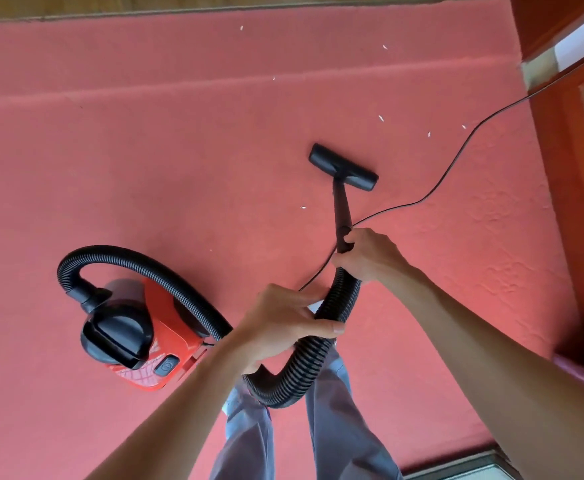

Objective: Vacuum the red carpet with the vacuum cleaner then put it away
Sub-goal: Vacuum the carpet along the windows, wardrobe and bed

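Note:
The red carpet [145, 168] fills the floor below me. A red and black canister vacuum cleaner [138, 337] stands on it at the lower left. Its ribbed black hose [165, 275] arcs up from the canister and loops down past my legs. My left hand [283, 323] grips the hose in the middle of the view. My right hand [366, 254] grips the black wand [341, 209] just above the hose end. The flat black floor nozzle [344, 167] lies on the carpet ahead of me. Several small white scraps [380, 118] dot the carpet beyond and beside the nozzle.
A thin black power cord [456, 157] runs from near my hands across the carpet toward the upper right. Reddish wooden furniture [581, 150] lines the right edge. The carpet's far edge meets a wooden floor strip [214, 3]. A pale threshold [456, 471] shows at the bottom right.

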The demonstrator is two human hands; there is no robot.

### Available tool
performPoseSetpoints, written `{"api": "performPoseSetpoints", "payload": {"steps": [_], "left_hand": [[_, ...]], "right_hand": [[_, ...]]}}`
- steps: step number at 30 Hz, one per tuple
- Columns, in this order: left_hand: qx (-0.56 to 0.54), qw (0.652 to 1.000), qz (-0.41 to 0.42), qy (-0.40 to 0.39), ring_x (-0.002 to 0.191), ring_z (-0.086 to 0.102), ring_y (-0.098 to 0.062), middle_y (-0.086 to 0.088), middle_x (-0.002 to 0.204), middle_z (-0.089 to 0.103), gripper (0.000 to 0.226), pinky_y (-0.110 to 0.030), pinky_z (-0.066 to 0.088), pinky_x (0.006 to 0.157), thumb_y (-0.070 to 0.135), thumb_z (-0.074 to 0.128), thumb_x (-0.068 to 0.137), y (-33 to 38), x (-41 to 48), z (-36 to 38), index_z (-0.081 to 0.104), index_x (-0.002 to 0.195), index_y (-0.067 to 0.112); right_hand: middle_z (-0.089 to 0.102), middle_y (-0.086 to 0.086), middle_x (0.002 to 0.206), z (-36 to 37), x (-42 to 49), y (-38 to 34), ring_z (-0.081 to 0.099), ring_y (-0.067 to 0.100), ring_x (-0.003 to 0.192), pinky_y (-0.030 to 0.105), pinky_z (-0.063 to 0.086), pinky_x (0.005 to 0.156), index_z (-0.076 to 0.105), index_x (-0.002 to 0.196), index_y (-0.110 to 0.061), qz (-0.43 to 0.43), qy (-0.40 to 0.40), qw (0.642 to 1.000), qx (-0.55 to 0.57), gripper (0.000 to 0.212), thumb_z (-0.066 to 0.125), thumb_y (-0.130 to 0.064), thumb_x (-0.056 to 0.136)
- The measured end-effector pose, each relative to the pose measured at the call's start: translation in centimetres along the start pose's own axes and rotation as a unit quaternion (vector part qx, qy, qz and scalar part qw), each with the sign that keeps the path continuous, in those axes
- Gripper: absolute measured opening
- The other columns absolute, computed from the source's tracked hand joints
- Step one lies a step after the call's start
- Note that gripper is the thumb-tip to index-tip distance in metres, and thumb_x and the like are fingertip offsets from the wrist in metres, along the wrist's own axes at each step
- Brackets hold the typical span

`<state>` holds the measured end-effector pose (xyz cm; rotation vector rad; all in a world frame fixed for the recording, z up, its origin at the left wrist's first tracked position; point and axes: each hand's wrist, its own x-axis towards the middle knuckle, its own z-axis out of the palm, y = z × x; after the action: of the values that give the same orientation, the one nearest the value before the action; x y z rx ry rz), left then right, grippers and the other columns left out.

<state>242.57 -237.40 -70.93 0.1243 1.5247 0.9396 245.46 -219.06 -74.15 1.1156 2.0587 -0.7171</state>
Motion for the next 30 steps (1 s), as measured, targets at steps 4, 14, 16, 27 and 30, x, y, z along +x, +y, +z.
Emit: {"api": "performPoseSetpoints", "payload": {"steps": [4,14,16,27,30], "left_hand": [[0.001,0.996,-0.052,-0.068,0.081,0.075,-0.015,-0.007,0.084,0.078,0.042,-0.029,0.057,0.065,0.016,0.086,0.074,0.4,-2.2,-3.3,0.076,0.114,0.029],[-0.057,0.994,0.02,0.087,0.079,0.075,-0.026,-0.017,0.087,0.076,0.035,-0.046,0.062,0.079,0.027,0.088,0.07,-1.0,-6.0,-1.9,0.073,0.075,0.058],[-0.063,0.992,0.028,0.103,0.072,0.069,-0.019,-0.015,0.082,0.076,0.034,-0.048,0.059,0.079,0.034,0.085,0.066,-2.4,-6.9,-1.2,0.071,0.08,0.062],[-0.046,0.994,0.011,0.095,0.064,0.053,-0.011,-0.003,0.063,0.058,0.039,-0.02,0.043,0.054,0.017,0.083,0.074,-8.8,-14.7,-2.6,0.075,0.074,0.055],[-0.055,0.995,0.001,0.087,0.065,0.055,-0.011,-0.002,0.064,0.059,0.042,-0.021,0.044,0.054,0.016,0.083,0.076,-9.9,-15.8,-3.0,0.074,0.072,0.057]], "right_hand": [[0.063,0.008,0.096,0.9,-2.5,-0.7,0.072,0.03,0.077,0.037,0.061,0.072,0.063,0.115,-0.006,0.001,-0.038,0.997,0.069,0.038,0.069,-0.022,0.081],[0.055,0.0,0.077,3.9,-5.0,-3.9,0.057,0.026,0.083,0.033,0.044,0.058,0.061,0.08,-0.014,-0.009,0.056,0.984,0.166,0.022,0.065,-0.036,0.083],[0.054,0.003,0.073,4.7,-5.9,-4.5,0.054,0.029,0.077,0.03,0.031,0.05,0.053,0.072,-0.013,-0.012,0.061,0.995,0.081,0.025,0.061,-0.035,0.083],[0.056,0.027,0.121,12.7,-14.9,-7.2,0.052,0.039,0.113,0.036,0.044,0.087,0.058,0.117,0.006,-0.098,0.027,0.988,-0.112,0.035,0.049,-0.02,0.095],[0.056,0.027,0.118,13.9,-15.9,-7.1,0.054,0.038,0.11,0.036,0.045,0.083,0.059,0.114,0.006,-0.104,0.026,0.989,-0.1,0.036,0.05,-0.023,0.094]]}}
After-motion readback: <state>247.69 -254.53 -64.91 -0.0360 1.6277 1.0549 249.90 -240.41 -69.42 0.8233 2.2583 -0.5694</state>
